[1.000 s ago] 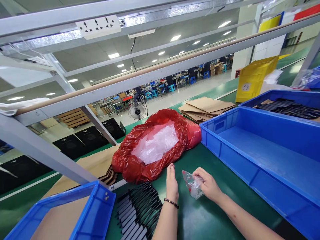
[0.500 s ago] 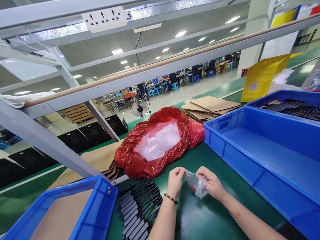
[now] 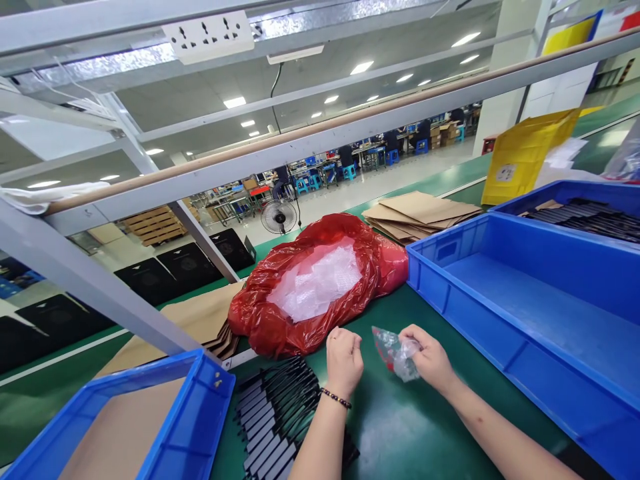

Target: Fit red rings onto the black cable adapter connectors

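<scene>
My right hand (image 3: pixel 430 358) pinches a small clear plastic bag (image 3: pixel 395 353) with a red mark, held just above the green table (image 3: pixel 400 427). My left hand (image 3: pixel 344 360) is a loose fist a short way left of the bag, not touching it; nothing shows in it. Just beyond both hands lies a red plastic sack (image 3: pixel 280 320) open on a heap of clear bubble bags (image 3: pixel 317 283). A fanned pile of flat black parts (image 3: pixel 280 413) lies by my left wrist.
A large blue bin (image 3: pixel 525 300) stands to the right, a second one (image 3: pixel 580 200) with black parts behind it. Another blue bin (image 3: pixel 165 427) lined with cardboard sits at the front left. Flat cardboard sheets (image 3: pixel 420 213) lie behind. Grey frame bars (image 3: pixel 100 293) cross overhead.
My left hand rose to grip the bag together with my right, then let go and drew back to the left as a fist. My right hand kept the bag.
</scene>
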`<state>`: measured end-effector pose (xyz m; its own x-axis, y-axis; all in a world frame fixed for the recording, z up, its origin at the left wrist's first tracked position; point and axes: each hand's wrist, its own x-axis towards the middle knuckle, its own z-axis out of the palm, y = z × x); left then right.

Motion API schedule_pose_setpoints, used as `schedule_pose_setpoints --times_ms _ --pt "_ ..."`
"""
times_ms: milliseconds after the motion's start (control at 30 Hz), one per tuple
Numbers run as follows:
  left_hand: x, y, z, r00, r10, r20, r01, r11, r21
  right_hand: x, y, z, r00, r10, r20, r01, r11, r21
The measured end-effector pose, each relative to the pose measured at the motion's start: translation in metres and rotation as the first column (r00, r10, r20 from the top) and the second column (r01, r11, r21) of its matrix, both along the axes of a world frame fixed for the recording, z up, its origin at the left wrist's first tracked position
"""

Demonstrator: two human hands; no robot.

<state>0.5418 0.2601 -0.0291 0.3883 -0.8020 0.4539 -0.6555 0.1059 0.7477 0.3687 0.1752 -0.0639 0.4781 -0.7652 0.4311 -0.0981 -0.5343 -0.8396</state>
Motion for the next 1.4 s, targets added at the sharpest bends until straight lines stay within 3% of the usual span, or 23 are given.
schedule_pose_setpoints --times_ms 100,233,300,400,600,700,867,933,1000,1100,1167,1267,1333,1400 --pt "-0.012 0.003 0.0 0.994 0.074 -0.075 -0.076 0.997 -0.027 0.003 -0.005 -0.002 0.998 -0.057 -0.029 0.058 0.998 0.012" --pt "-0.041 0.002 -0.013 0.999 -0.032 -0.043 0.034 0.998 0.047 0.013 0.0 -0.006 0.994 -0.109 -0.022 0.109 0.994 0.02" --pt "-0.048 -0.001 -0.022 0.998 0.062 -0.034 -0.059 0.996 0.07 0.019 0.006 -0.006 0.989 -0.144 -0.007 0.145 0.989 0.041" --pt "-0.045 -0.009 -0.03 0.986 0.154 -0.063 -0.143 0.977 0.158 0.025 0.012 -0.006 0.991 -0.129 -0.035 0.129 0.992 -0.007" --pt "-0.027 -0.017 -0.032 0.968 0.097 -0.231 -0.056 0.982 0.179 0.029 0.02 -0.012 0.984 -0.075 -0.162 0.06 0.994 -0.093" --pt "-0.024 -0.017 -0.039 0.879 0.076 -0.471 0.044 0.97 0.238 0.031 0.022 -0.018 0.973 -0.085 -0.216 0.057 0.99 -0.133" --pt "-0.019 -0.017 -0.04 0.521 0.135 -0.843 0.175 0.95 0.26 0.033 0.017 -0.024 0.948 -0.11 -0.297 0.043 0.974 -0.224" --pt "-0.018 -0.016 -0.037 0.438 0.132 -0.889 0.25 0.932 0.262 0.032 0.012 -0.024 0.951 -0.088 -0.296 0.035 0.983 -0.179" --pt "-0.019 -0.014 -0.035 0.43 0.093 -0.898 0.306 0.921 0.242 0.029 0.008 -0.023 0.968 -0.051 -0.247 0.033 0.996 -0.079" --pt "-0.024 -0.01 -0.032 0.502 0.004 -0.865 0.348 0.914 0.207 0.027 0.004 -0.02 0.993 0.01 -0.118 0.008 0.989 0.145" --pt "-0.027 -0.008 -0.03 0.544 -0.044 -0.838 0.383 0.901 0.201 0.028 0.002 -0.019 0.999 0.053 -0.013 -0.045 0.937 0.348" --pt "-0.031 -0.008 -0.031 0.54 -0.125 -0.832 0.481 0.857 0.184 0.03 0.001 -0.02 0.982 0.096 0.164 -0.177 0.773 0.609" --pt "-0.032 -0.009 -0.034 0.569 -0.136 -0.811 0.491 0.848 0.202 0.031 0.002 -0.02 0.964 0.115 0.242 -0.254 0.673 0.694" --pt "-0.032 -0.011 -0.039 0.644 -0.1 -0.758 0.417 0.877 0.239 0.031 0.004 -0.019 0.953 0.138 0.271 -0.297 0.615 0.731"
